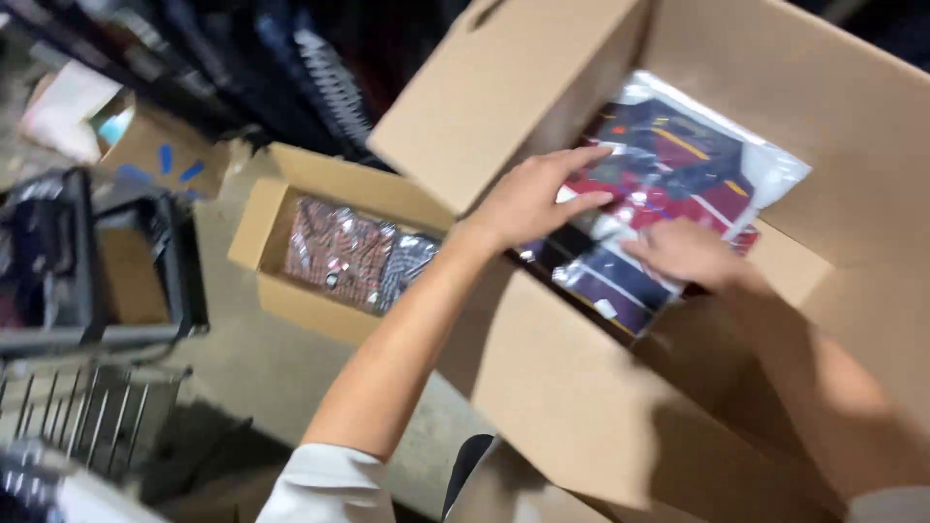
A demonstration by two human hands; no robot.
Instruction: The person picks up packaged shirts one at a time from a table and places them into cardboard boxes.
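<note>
big box: large open cardboard box fills the right half of the view, flaps up, one flap standing at the top middle.

bagged garment: folded piece of clothing in a clear plastic bag, dark navy and red with a bit of yellow striping. It's lying inside the big box, up toward the far wall, tilted a little. The plastic is shiny, so the pattern is hard to read properly.

left hand: left hand comes in over the near edge of the box, palm down, fingers stretched out flat and resting on the left end of the bag. Looks like pressing or steadying more than pinching, nothing closed around it.

right hand: right hand is on the lower edge of the same bag, pretty blurry. Fingers seem spread loosely on the plastic, but honestly can't tell if it's got a real grip on it.

sleeves: white short sleeve shows at the bottom on the left arm.

small box: second, smaller open cardboard box sits on the floor just left of the big one, with a reddish plaid garment in plastic inside and a greyish one next to it.

floor: bare concrete floor.

left side stuff: a dark crate or bin and some wire rack bars at the left edge, plus another cardboard box further back. Dark clothing hangs behind.
</note>
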